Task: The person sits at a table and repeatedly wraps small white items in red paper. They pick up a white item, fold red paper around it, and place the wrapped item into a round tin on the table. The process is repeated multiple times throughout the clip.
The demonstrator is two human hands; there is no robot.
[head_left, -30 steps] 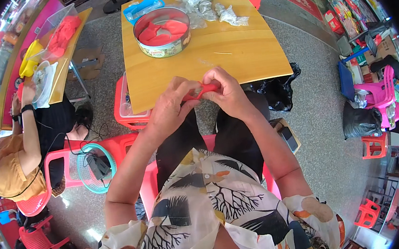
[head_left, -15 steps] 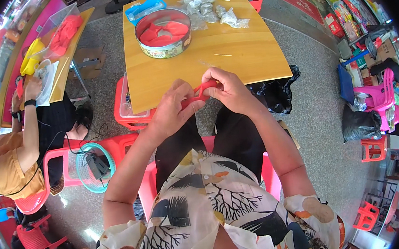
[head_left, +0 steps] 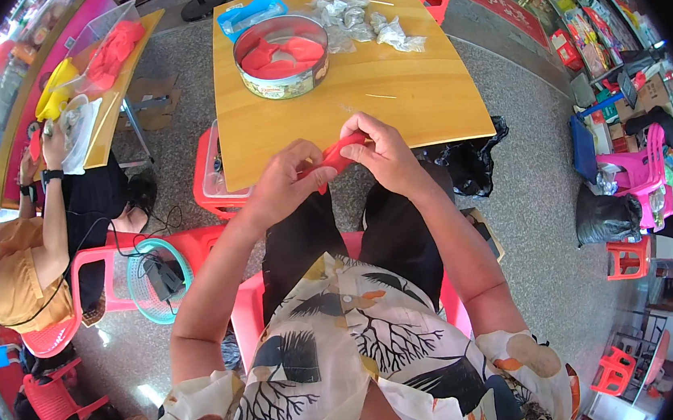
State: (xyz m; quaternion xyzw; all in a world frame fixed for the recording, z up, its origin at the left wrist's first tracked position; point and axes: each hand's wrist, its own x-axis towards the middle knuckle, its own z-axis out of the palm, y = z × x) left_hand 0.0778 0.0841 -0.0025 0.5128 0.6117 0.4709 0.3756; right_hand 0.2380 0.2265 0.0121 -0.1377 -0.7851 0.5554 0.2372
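A soft red piece (head_left: 337, 158), perhaps cloth, is stretched between my two hands just in front of the table's near edge. My left hand (head_left: 287, 181) pinches its left end, with part of it hanging below the thumb. Its right end is held between the thumb and fingers of my right hand (head_left: 382, 155). Beyond them on the table, a round metal tin (head_left: 286, 88) holds similar red pieces (head_left: 298, 50). Their exact kind cannot be made out.
The wooden table (head_left: 424, 108) carries a blue plastic tray (head_left: 253, 15), crumpled clear bags (head_left: 349, 18) and thin sticks. A red stool (head_left: 211, 173) with a clear box stands at its left side. Further left, a co-worker's hand (head_left: 53, 148) works at another table.
The red piece has turned in my fingers, and its opening no longer shows; a flap now hangs below the left thumb. My left hand has shifted slightly down and its fingers have moved.
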